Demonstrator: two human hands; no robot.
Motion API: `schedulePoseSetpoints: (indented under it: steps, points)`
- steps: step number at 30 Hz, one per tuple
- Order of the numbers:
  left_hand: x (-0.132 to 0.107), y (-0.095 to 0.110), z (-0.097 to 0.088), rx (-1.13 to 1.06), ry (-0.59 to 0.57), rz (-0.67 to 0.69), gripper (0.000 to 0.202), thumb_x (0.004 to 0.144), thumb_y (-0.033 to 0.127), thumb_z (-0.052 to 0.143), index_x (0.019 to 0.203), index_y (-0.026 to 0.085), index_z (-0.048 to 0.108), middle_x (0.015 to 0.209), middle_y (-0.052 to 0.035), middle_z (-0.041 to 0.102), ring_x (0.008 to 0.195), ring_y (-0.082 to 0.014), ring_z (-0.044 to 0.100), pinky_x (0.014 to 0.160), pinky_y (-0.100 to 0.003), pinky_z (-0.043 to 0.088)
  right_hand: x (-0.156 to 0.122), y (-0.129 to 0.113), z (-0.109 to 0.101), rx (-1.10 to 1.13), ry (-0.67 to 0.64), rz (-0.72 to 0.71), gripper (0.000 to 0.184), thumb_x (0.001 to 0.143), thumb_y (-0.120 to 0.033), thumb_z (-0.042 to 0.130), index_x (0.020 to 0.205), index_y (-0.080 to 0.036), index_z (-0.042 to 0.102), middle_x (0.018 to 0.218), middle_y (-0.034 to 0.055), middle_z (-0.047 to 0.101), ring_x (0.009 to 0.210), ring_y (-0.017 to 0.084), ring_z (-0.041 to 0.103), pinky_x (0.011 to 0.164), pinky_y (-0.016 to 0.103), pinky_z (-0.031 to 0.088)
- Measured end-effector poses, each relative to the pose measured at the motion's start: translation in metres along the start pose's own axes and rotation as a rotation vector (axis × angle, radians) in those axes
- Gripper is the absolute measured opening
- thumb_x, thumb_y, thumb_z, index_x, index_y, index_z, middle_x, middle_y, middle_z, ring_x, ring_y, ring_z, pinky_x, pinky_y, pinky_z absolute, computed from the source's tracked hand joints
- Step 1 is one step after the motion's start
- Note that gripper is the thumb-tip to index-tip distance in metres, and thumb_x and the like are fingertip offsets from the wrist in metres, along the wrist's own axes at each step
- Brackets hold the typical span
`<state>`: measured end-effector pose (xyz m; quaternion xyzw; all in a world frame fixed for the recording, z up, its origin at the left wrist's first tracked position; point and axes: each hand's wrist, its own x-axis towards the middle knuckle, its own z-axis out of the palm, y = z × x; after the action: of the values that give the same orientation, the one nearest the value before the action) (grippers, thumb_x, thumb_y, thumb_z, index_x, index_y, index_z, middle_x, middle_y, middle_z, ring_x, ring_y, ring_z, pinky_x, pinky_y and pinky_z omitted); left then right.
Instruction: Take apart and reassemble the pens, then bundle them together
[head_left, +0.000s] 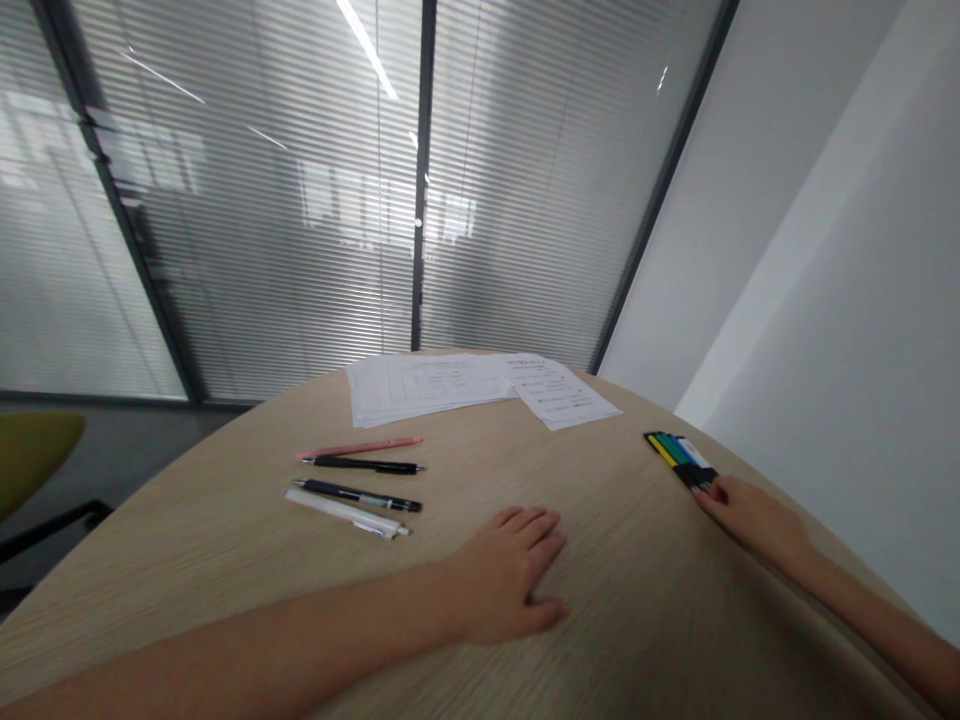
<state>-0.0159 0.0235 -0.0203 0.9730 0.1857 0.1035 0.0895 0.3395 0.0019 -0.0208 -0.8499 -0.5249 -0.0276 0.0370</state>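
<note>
My left hand (517, 575) lies palm down on the wooden table, its fingers and thumb stretched apart and nothing under them that I can see. On the right, my right hand (761, 518) has its fingers curled and pressed together at the near end of a pack of coloured pens (676, 455). Yellow, green, blue and white strips show between the pack's black ends. Left of my left hand are a pink pen (364, 447), a black pen (367, 465), a dark pen with a pale band (360, 495) and a white pen (345, 512), lying roughly side by side.
Printed paper sheets (427, 385) lie at the table's far side, with another sheet (566, 392) overlapping them. The round table (225, 560) curves away towards a glass partition with blinds (300, 250). A white wall (847, 330) stands close on the right. A yellow-green chair (37, 455) is at far left.
</note>
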Motion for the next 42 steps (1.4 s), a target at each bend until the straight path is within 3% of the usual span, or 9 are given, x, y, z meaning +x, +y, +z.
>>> schedulePoseSetpoints:
  steps: [8,34,42]
  points:
    - [0.000,-0.002,0.004,0.005,0.015,0.015,0.062,0.076,0.049,0.039,0.123,0.009,0.035,0.129,-0.0171,0.033,0.118,-0.0268,0.030,0.097,-0.042,0.023,0.002,-0.004,0.004,-0.029,0.040,-0.026,0.031,0.076,-0.040,0.033,0.064,-0.018,0.052,0.068,0.0062,0.060,0.064,0.021,0.058,0.047,0.025,0.033]
    - [-0.001,-0.002,0.005,0.007,0.016,0.007,0.062,0.076,0.050,0.039,0.123,0.010,0.034,0.130,-0.0160,0.033,0.119,-0.0262,0.029,0.097,-0.041,0.022,0.004,-0.016,0.001,-0.128,-0.030,0.037,0.036,0.080,-0.044,0.026,0.072,-0.019,0.051,0.073,0.0077,0.060,0.068,0.024,0.059,0.051,0.030,0.039]
    - [0.000,-0.001,0.004,0.004,0.020,0.014,0.062,0.076,0.050,0.038,0.122,0.010,0.035,0.130,-0.0165,0.033,0.119,-0.0266,0.030,0.097,-0.042,0.023,0.003,-0.011,0.001,-0.099,0.009,-0.008,0.041,0.078,-0.047,0.029,0.070,-0.017,0.055,0.071,0.0100,0.061,0.068,0.026,0.059,0.049,0.030,0.039]
